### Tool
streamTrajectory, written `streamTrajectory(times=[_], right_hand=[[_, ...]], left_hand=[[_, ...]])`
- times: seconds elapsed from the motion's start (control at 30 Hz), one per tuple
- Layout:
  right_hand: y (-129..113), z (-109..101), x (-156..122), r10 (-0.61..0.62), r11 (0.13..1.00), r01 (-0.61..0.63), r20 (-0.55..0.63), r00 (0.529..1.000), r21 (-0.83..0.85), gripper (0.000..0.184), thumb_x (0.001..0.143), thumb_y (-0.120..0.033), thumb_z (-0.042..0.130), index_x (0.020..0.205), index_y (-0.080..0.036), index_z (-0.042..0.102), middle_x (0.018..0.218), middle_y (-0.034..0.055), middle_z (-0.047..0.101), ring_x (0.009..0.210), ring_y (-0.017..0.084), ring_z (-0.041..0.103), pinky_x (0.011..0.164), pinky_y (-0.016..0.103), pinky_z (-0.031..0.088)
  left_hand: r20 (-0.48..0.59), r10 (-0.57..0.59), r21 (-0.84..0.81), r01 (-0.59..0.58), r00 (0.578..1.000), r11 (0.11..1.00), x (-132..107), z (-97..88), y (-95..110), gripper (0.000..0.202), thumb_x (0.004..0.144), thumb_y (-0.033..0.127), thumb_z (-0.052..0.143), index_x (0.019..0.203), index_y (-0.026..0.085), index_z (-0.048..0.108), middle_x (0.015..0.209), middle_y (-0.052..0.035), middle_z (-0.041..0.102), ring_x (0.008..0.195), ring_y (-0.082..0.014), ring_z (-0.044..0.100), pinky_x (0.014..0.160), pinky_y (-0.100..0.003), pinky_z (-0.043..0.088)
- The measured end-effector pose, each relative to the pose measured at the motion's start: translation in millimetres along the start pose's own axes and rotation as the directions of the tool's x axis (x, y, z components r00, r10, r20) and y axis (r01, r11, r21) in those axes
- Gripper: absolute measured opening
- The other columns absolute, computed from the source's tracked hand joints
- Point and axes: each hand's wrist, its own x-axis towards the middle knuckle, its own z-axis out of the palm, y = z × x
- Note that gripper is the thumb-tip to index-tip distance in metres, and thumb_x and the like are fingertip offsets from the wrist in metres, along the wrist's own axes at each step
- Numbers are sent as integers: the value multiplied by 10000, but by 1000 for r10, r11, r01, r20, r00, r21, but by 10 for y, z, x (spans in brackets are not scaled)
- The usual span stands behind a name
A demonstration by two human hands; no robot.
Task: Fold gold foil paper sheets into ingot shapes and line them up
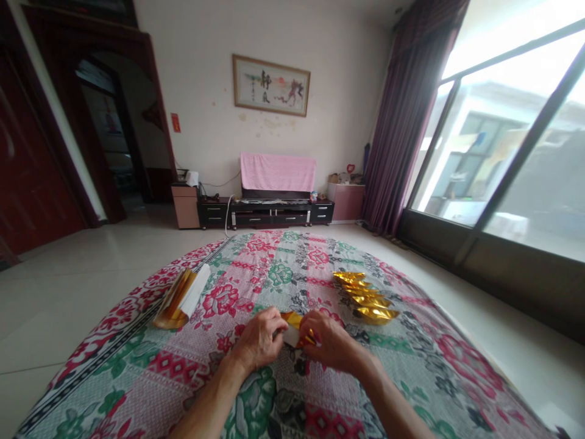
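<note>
Both my hands rest on a floral cloth (256, 268) and pinch a small piece of gold foil paper (292, 321) between them. My left hand (258, 339) grips its left side with curled fingers. My right hand (329, 340) grips the right side, where the gold and white faces of the paper show. A row of several folded gold paper pieces (365, 297) lies just beyond my right hand. A stack of unfolded gold sheets (181, 298) lies to the far left of my left hand.
The cloth covers a table that ends over a pale tiled floor (68, 286). A low dark TV cabinet with a pink cover (277, 172) stands against the far wall. Large windows (512, 152) and purple curtains are on the right, a dark doorway on the left.
</note>
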Motion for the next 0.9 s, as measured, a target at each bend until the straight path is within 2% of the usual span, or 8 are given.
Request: streamTrajectory(times=[0.23,0.37,0.43,0.57,0.67,0.9], right_hand=[[-6,2,6,-9,1000,9,-12,1000,-23,113,674,-87,541,732,-174,582,820,24,577,784,136,525,708,235,394],[-18,8,-13,-18,1000,17,-20,1000,-26,116,678,-86,533,740,-175,573,816,21,565,767,129,514,689,225,388],[-15,12,-31,-26,999,25,-30,999,-30,123,678,-85,532,752,-178,567,808,16,558,755,125,508,681,221,384],[-12,12,-50,-30,999,28,-46,999,-40,143,671,-64,517,751,-180,539,790,7,548,728,119,499,659,213,376],[-5,15,-43,-34,999,31,-70,997,-37,169,676,-51,497,772,-186,530,792,7,549,723,122,501,653,215,377],[92,68,-37,-60,996,70,-173,983,53,398,668,-11,457,1005,-212,523,1098,47,525,929,147,523,800,248,399]], left_hand=[[10,-46,15,46,999,999,1,-60,70,265,707,100,483,923,208,592,879,-35,536,850,-164,547,789,-281,457],[-28,-26,-17,26,999,1000,-3,-57,64,501,684,91,491,1169,216,486,1201,-78,467,1076,-194,491,911,-308,437],[-34,-6,-25,5,999,1000,-14,-39,42,587,687,92,489,1257,211,412,1274,-81,445,1152,-201,443,978,-332,396],[-18,-3,-19,3,1000,1000,-38,-10,14,557,719,100,479,1262,210,420,1173,-59,553,1095,-189,486,990,-355,386],[-22,-10,12,10,1000,1000,-43,-7,27,507,735,120,494,1234,206,458,1143,-62,571,1072,-201,496,973,-363,397],[-62,-41,47,44,997,998,-36,-2,102,440,764,158,514,1201,194,475,1123,-64,581,1034,-216,508,930,-372,419]])
